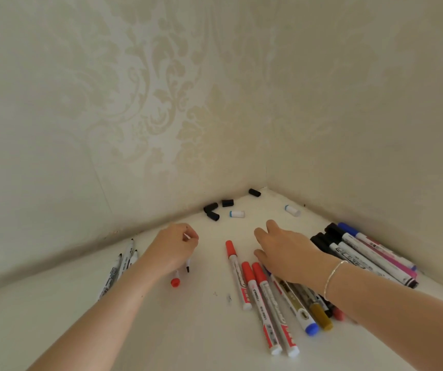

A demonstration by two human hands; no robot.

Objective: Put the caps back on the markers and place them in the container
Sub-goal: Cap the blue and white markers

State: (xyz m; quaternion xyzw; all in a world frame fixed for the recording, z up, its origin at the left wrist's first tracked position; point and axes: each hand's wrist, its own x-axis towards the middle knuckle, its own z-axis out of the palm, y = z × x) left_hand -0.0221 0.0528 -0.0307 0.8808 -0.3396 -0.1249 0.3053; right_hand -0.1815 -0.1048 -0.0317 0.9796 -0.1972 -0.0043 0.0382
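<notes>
Markers and loose caps scattered on a white counter (215,330).
Left hand (173,246) clenched around markers; right hand (287,250) spread flat, released, over capped markers (261,293); black caps (219,207) at centre.

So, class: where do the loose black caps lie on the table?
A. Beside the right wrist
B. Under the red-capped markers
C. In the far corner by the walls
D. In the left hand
C: the black caps lie scattered by the far corner where the walls meet, beyond both hands.
</notes>
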